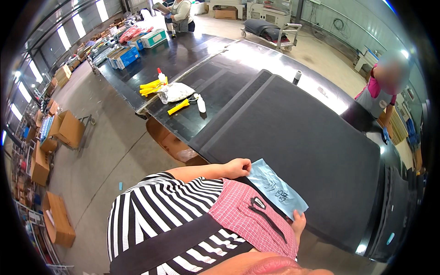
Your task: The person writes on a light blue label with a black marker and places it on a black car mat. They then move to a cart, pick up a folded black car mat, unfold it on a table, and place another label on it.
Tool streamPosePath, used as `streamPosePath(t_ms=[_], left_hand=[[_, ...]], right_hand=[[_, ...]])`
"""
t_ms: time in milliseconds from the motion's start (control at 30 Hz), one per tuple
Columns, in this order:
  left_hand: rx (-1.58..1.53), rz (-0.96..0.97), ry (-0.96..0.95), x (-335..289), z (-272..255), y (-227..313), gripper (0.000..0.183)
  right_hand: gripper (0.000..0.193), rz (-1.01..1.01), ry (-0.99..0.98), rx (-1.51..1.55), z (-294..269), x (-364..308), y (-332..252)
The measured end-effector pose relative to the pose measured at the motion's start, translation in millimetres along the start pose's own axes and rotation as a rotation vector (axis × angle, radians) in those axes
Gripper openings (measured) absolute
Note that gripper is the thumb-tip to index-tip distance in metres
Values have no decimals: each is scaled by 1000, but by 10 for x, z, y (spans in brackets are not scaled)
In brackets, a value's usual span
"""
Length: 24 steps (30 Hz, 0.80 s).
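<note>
A light blue sheet [277,190] with dark handwriting is stretched between my two hands, over the near edge of a large black sheet [298,146] lying on the table. My left hand [238,168] pinches its upper left corner, fingers closed. At the lower right corner my right hand [299,221] grips it, the thumb lying on top. The blue sheet looks thin and slightly creased. Whether its underside touches the black sheet I cannot tell.
On the dark table [174,59] lie yellow-handled tools [178,107], a white bottle [200,103], a clear plastic bag [175,92] and several boxes [123,57]. A co-worker [378,91] stands at the right, another person [181,16] far back. Cardboard boxes [68,128] line the left floor.
</note>
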<state>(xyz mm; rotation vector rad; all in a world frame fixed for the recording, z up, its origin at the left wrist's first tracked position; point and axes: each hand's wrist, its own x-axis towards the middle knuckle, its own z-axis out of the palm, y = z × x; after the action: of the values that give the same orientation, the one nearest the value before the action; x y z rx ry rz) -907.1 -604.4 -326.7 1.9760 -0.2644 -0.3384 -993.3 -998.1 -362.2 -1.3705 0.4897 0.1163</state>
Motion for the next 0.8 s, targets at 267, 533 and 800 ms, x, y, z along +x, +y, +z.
streamPosePath(t_ms=[267,533,800], left_hand=[[-28,-10,8,-14,-2,48,13],[-43,-15,-2,-14,-13,51,14],[-72,7,15,-14,-15,30,13]], right_hand=[[15,10,-19,-31,-37,10,4],[16,12,6,-27,-40,33,38],[17,5,-8,-2,-23,11,37]])
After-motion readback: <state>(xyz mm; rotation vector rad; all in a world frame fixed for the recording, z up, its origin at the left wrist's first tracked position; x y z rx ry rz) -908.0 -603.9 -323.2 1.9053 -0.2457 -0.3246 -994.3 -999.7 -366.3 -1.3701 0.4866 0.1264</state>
